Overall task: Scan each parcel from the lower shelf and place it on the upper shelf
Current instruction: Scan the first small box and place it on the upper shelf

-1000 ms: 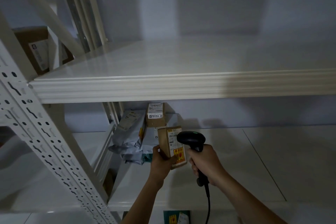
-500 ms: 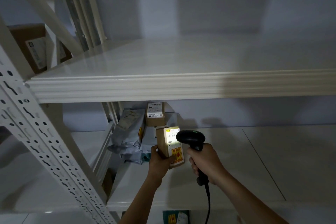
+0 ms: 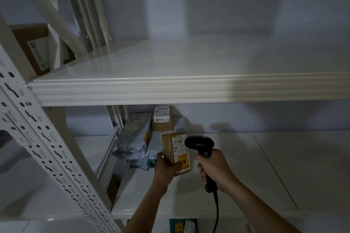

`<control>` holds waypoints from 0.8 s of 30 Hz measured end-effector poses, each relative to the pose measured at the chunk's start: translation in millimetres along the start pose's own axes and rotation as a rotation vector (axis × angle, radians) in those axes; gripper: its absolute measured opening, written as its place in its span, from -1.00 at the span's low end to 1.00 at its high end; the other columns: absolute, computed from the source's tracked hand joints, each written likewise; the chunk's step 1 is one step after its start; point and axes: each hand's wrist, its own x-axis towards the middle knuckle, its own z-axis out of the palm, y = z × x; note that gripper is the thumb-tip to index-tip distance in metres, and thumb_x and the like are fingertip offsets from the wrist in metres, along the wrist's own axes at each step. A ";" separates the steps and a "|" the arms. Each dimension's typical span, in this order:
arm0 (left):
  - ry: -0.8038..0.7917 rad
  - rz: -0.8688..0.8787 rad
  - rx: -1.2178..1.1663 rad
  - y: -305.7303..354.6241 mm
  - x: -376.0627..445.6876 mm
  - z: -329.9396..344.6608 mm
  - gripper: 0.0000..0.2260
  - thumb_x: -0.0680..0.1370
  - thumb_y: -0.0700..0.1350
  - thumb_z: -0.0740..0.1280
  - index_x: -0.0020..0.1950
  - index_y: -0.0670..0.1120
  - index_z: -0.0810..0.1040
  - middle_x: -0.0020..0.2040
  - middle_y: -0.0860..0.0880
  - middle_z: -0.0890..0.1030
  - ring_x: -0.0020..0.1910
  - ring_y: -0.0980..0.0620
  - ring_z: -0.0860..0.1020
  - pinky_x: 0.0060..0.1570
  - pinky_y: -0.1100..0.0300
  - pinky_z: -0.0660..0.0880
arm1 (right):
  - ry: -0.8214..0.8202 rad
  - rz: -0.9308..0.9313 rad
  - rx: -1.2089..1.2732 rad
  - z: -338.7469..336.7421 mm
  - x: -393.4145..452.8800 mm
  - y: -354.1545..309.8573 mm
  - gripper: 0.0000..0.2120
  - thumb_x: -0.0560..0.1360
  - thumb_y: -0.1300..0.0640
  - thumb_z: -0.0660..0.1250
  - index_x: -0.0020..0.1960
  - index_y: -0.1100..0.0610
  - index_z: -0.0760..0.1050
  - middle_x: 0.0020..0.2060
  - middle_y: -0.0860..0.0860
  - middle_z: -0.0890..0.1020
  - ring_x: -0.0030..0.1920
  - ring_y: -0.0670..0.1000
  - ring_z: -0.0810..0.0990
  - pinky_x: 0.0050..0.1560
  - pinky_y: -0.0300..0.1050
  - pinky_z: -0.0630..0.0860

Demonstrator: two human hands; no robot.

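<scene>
Parcel first — your left hand (image 3: 166, 168) grips the small brown cardboard box (image 3: 175, 152) upright near the lower shelf's (image 3: 284, 166) left end, label facing the black handheld scanner (image 3: 200, 144) gripped just beside it in your right hand (image 3: 214, 170). Upper shelf (image 3: 189, 89) lies directly above — lift straight up. Label print unreadable.

A parcel (image 3: 175, 152) is held above the lower shelf (image 3: 246, 172), the scanner (image 3: 200, 146) just right of it; more parcels (image 3: 144, 138) are piled behind, under the upper shelf (image 3: 170, 66).
</scene>
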 end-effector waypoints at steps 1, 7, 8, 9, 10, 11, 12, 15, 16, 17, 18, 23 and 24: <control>-0.002 -0.003 0.003 0.5 -1.2 -0.4 -0.50 0.43 -0.31 0.47 0.28 -0.07 0.35 0.19 -0.03 0.59 0.16 -0.05 0.59 -0.24 0.31 0.58 | 0.009 -0.006 -0.011 -0.5 2.5 2.0 -0.76 0.45 0.20 0.29 -0.38 0.17 0.44 -0.51 0.10 0.46 -0.55 0.04 0.38 -0.46 -0.14 0.36; -0.007 -0.026 -0.028 2.6 -3.8 -8.0 -0.54 0.45 -0.32 0.46 0.23 -0.04 0.35 0.16 -0.03 0.58 0.13 -0.07 0.60 -0.09 0.13 0.63 | 0.124 0.093 -0.198 -14.5 46.5 28.5 -0.80 0.46 0.06 0.37 -0.05 0.18 0.47 -0.35 0.08 0.56 -0.37 0.03 0.55 -0.33 -0.16 0.46; -0.009 -0.031 -0.034 2.3 -3.6 -9.6 -0.53 0.46 -0.32 0.45 0.23 -0.02 0.33 0.15 -0.03 0.57 0.14 -0.08 0.60 -0.02 0.07 0.63 | 0.101 0.135 -0.235 -17.2 55.3 35.8 -0.80 0.46 0.08 0.36 -0.03 0.17 0.43 -0.29 0.08 0.55 -0.31 0.03 0.55 -0.29 -0.16 0.43; -0.010 -0.040 -0.032 3.2 -4.8 -11.2 -0.53 0.46 -0.31 0.45 0.23 -0.02 0.33 0.15 -0.03 0.57 0.14 -0.09 0.60 0.04 0.01 0.62 | 0.084 0.167 -0.276 -19.4 63.9 44.6 -0.82 0.45 0.13 0.35 -0.04 0.17 0.40 -0.25 0.07 0.52 -0.27 0.02 0.52 -0.27 -0.16 0.39; -0.012 -0.048 -0.026 2.1 -4.8 -12.7 -0.52 0.45 -0.30 0.46 0.25 -0.03 0.34 0.16 -0.04 0.58 0.14 -0.09 0.60 0.08 -0.03 0.62 | 0.077 0.189 -0.317 -20.8 71.4 53.7 -0.85 0.46 0.16 0.34 -0.06 0.17 0.39 -0.23 0.06 0.49 -0.25 0.01 0.50 -0.26 -0.16 0.36; -0.016 -0.057 -0.019 2.4 -6.4 -13.8 -0.51 0.44 -0.28 0.47 0.27 -0.05 0.35 0.16 -0.04 0.59 0.14 -0.08 0.61 0.10 -0.05 0.62 | 0.077 0.208 -0.359 -21.5 77.8 63.0 -0.87 0.47 0.19 0.34 -0.06 0.18 0.40 -0.21 0.07 0.49 -0.23 0.01 0.49 -0.24 -0.17 0.36; -0.023 -0.060 -0.016 2.8 -7.9 -14.5 -0.49 0.42 -0.25 0.49 0.29 -0.06 0.36 0.17 -0.05 0.61 0.14 -0.08 0.62 0.10 -0.08 0.62 | 0.074 0.220 -0.400 -21.3 83.5 72.1 -0.86 0.48 0.19 0.36 -0.01 0.20 0.44 -0.15 0.09 0.52 -0.19 0.03 0.51 -0.20 -0.17 0.39; -0.038 -0.085 -0.002 -1.3 -8.0 -14.7 -0.39 0.31 -0.11 0.53 0.31 -0.04 0.41 0.18 -0.05 0.64 0.12 -0.05 0.65 0.07 -0.10 0.63 | 0.055 0.248 -0.555 -16.0 98.4 94.1 -0.57 0.49 0.11 0.43 0.28 0.27 0.44 0.16 0.17 0.57 0.12 0.12 0.56 -0.06 -0.18 0.45; -0.041 -0.092 -0.006 -3.4 -7.7 -13.5 -0.40 0.30 -0.10 0.53 0.30 -0.04 0.42 0.17 -0.04 0.65 0.11 -0.05 0.66 0.07 -0.11 0.63 | 0.048 0.253 -0.625 -14.0 100.4 99.1 -0.52 0.50 0.08 0.43 0.32 0.27 0.42 0.21 0.17 0.56 0.19 0.13 0.56 -0.02 -0.18 0.45; -0.042 -0.102 -0.016 -4.0 -8.9 -12.3 -0.43 0.32 -0.12 0.53 0.29 -0.05 0.43 0.16 -0.04 0.65 0.11 -0.05 0.66 0.07 -0.11 0.63 | 0.044 0.257 -0.682 -12.4 101.7 103.3 -0.51 0.51 0.06 0.41 0.34 0.26 0.41 0.23 0.16 0.56 0.22 0.13 0.56 0.01 -0.18 0.46; -0.045 -0.107 -0.025 -5.4 -8.9 -11.3 -0.45 0.34 -0.14 0.53 0.28 -0.05 0.44 0.15 -0.03 0.66 0.10 -0.05 0.66 0.07 -0.12 0.63 | 0.042 0.257 -0.722 -10.9 103.1 107.6 -0.52 0.53 0.05 0.39 0.35 0.25 0.40 0.24 0.16 0.57 0.23 0.13 0.56 0.03 -0.17 0.48; -0.076 -0.119 -0.035 -10.2 -5.8 -6.8 -0.36 0.22 -0.02 0.55 0.27 -0.04 0.48 0.16 -0.05 0.67 0.08 -0.05 0.68 0.05 -0.12 0.64 | 0.030 0.235 -0.762 -10.2 108.6 134.1 -0.53 0.52 0.08 0.38 0.34 0.25 0.39 0.19 0.17 0.59 0.17 0.14 0.59 0.02 -0.12 0.54; -0.074 -0.125 -0.029 -7.9 -7.5 -6.9 -0.38 0.24 -0.04 0.55 0.27 -0.04 0.48 0.16 -0.06 0.67 0.08 -0.04 0.68 0.05 -0.12 0.63 | 0.023 0.230 -0.764 -9.6 109.1 137.7 -0.51 0.51 0.06 0.40 0.35 0.24 0.38 0.19 0.16 0.59 0.17 0.14 0.59 -0.01 -0.11 0.53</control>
